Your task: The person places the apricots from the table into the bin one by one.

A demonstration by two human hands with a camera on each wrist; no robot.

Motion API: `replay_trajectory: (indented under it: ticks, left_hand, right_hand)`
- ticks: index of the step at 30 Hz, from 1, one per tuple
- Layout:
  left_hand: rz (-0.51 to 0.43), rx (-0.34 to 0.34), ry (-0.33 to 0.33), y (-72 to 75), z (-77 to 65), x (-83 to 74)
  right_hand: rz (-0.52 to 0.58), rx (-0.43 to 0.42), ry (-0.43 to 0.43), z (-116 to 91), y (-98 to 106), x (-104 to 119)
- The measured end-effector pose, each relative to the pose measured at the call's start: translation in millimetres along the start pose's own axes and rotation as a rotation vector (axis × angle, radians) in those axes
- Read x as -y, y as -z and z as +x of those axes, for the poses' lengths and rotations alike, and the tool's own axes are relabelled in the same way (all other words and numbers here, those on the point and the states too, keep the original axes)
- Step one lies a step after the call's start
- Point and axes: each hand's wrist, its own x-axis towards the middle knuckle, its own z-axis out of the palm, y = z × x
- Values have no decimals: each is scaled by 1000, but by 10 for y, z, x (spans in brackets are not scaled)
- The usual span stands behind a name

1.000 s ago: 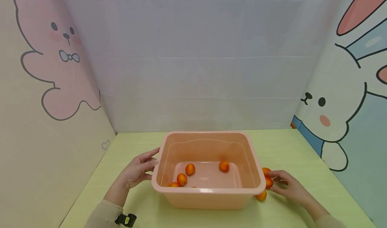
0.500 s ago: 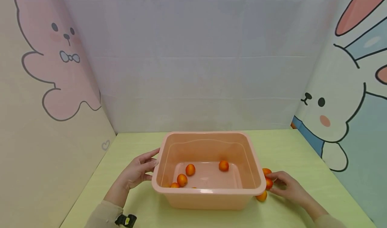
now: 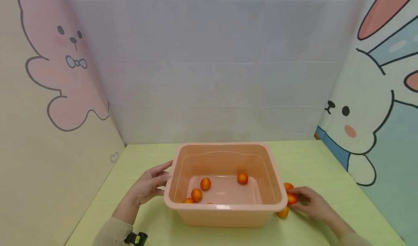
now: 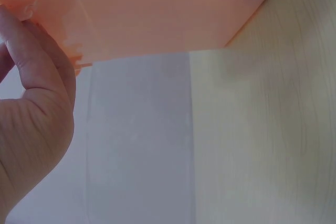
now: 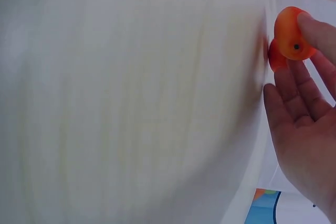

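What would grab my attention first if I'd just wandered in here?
Probably the pink tub on the pale table, with bright orange fruits lying inside. Then the two hands: the right hand pinches another fruit just outside the tub, while the left hand touches its opposite side. The cartoon rabbit on the right-hand wall also stands out.

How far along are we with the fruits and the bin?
Apparently done: at least four fruits lie inside the bin.

In hand: the right hand pinches one fruit just outside the bin, while the left hand touches its other side.

Probably left: that fruit, plus the far fruit and the near fruit, both outside the bin.
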Motion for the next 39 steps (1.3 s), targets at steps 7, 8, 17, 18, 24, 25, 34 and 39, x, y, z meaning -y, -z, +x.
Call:
replay_trajectory:
  ticks: [7, 8, 17, 18, 24, 25, 34, 39]
  left_hand:
    - [4, 2, -5, 1, 1, -5]
    - [3, 3, -5, 0, 0, -6]
    - [2, -1, -4, 0, -1, 8]
    - [4, -4, -2, -2, 0, 8]
    - [10, -6, 0, -13, 0, -2]
    - [8, -6, -1, -13, -1, -4]
    - [5, 4, -9, -20, -8, -39]
    - [7, 11, -5, 2, 21, -23]
  right_hand:
    - [78, -4, -173, -19, 178, 89]
    - [79, -7, -187, -12, 211, 108]
    - [116, -49, -96, 157, 509, 266]
    - [108, -51, -94, 188, 540, 286]
    - [81, -73, -73, 379, 698, 397]
    - [82, -79, -66, 410, 723, 417]
    - [102, -97, -5, 763, 938, 641]
    - [112, -107, 97, 1011, 1026, 856]
